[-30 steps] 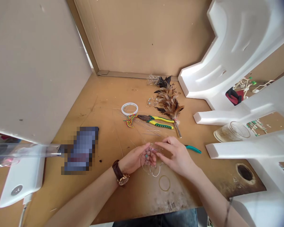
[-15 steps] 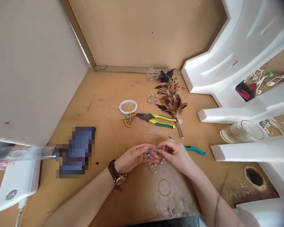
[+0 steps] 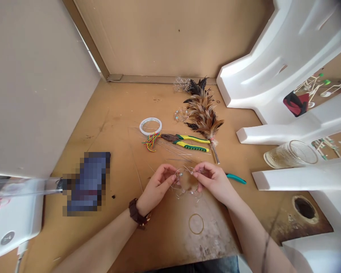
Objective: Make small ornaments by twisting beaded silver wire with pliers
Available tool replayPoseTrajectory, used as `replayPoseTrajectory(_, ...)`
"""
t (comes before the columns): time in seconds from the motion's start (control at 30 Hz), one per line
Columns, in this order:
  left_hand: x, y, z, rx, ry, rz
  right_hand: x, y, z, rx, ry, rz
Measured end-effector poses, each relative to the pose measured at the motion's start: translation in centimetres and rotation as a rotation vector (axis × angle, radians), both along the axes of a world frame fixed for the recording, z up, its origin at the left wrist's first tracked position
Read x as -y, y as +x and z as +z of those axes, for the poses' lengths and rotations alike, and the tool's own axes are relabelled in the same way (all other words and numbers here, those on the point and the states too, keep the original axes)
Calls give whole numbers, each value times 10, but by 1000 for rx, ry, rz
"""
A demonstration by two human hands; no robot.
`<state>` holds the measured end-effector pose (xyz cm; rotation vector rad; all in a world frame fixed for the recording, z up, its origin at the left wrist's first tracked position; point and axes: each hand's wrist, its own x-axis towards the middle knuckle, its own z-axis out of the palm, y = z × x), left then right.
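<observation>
In the head view, a person's left hand [image 3: 160,184] pinches the left side of a beaded wire ring [image 3: 183,192] between thumb and fingers. The right hand [image 3: 216,184] has thumb and forefinger closed on its upper right side. The ring is between the two hands, in front of the person, above the table [image 3: 116,235]. A yellow band [image 3: 203,223] lies nearer the person. Beyond the hands are pliers [image 3: 187,143], with a feather duster [image 3: 203,112] touching their handles and a white ring [image 3: 141,128] near their head.
</observation>
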<state>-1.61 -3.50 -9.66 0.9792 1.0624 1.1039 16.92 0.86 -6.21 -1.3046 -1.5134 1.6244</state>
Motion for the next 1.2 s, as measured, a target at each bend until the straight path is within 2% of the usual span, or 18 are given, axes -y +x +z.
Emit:
replayPoseTrajectory(0.1, 2, -2, 3, -346, 200, 84, -2, 1, -2, -9, -14, -29)
replayPoseTrajectory(0.2, 4, -7, 9, -625, 346, 9, -3, 2, -5, -22, -19, -48)
replayPoseTrajectory(0.33, 5, -10, 14, -679, 379, -207, -4, 2, -8, -33, -21, -43)
replayPoseTrajectory(0.5, 5, -7, 13, -770, 381, -293, -2, 3, -10, -4, 6, 1)
replayPoseTrajectory(0.57, 5, -7, 12, -794, 366, -305, 0, 3, -11, 52, 98, 62)
replayPoseTrajectory(0.67, 5, -6, 9, -831, 359, -315, 4, 2, -11, 179, 343, 136)
replayPoseTrajectory(0.8, 8, -5, 6, -1017, 424, -292, 8, -1, -12, 323, 581, 206)
replayPoseTrajectory(0.9, 9, -4, 5, -1179, 462, -280, 12, -5, -14, 387, 618, 225)
replayPoseTrajectory(1.0, 10, -4, 6, -1242, 459, -280, 14, -7, -16, 406, 615, 201)
replayPoseTrajectory(1.1, 9, -2, 6, -1184, 419, -281, 15, -8, -15, 412, 618, 185)
replayPoseTrajectory(1.2, 10, 0, 3, -1068, 364, -234, 16, -8, -9, 392, 654, 256)
